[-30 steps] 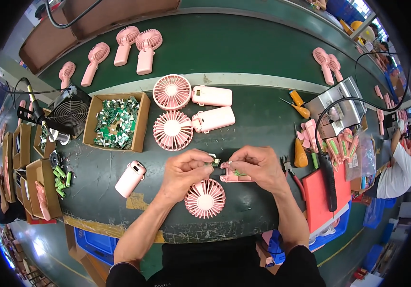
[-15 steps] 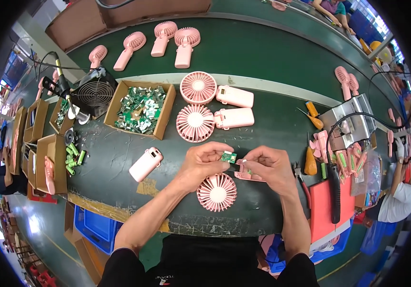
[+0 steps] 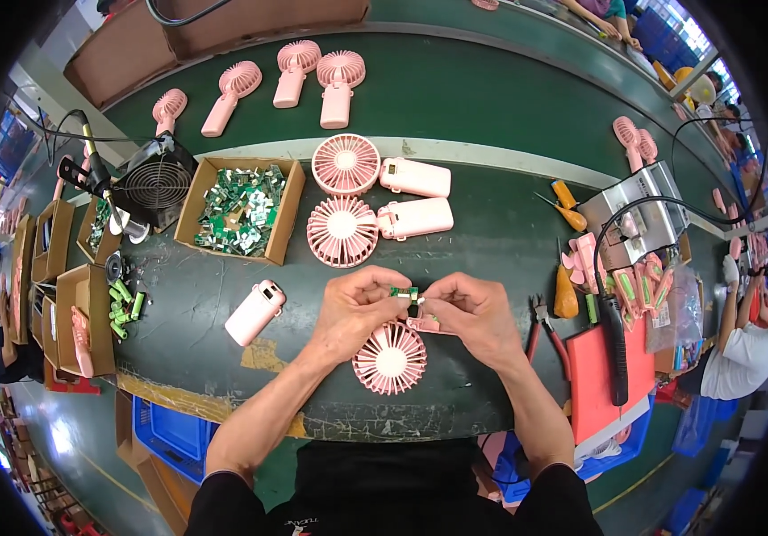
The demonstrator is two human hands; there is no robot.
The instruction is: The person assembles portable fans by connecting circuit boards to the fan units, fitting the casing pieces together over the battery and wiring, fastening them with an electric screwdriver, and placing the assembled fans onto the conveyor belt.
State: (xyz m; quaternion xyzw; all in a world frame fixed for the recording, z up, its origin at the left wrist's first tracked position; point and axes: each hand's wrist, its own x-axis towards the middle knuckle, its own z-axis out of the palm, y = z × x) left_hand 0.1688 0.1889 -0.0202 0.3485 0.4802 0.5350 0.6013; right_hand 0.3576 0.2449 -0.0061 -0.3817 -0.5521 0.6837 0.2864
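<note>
My left hand pinches a small green circuit board between thumb and fingers, above the worktable. Close against its right edge, my right hand has thumb and fingertips pressed together; a tiny white bit shows there, too small to name. Under the right fingers lies an opened pink handle shell, partly hidden by them. A round pink fan head with a slatted grille rests on the table just below both hands. Whether the shell and the fan head are joined is hidden.
Left of my hands lie a pink handle case and green battery cells. Beyond stands a carton of circuit boards, beside two pink fans. Pliers, a screwdriver and a black-handled soldering iron are at right.
My right hand has moved left, bringing its fingertips up to the circuit board. The left hand keeps its pinch on the board. The whole view has shifted slightly.
</note>
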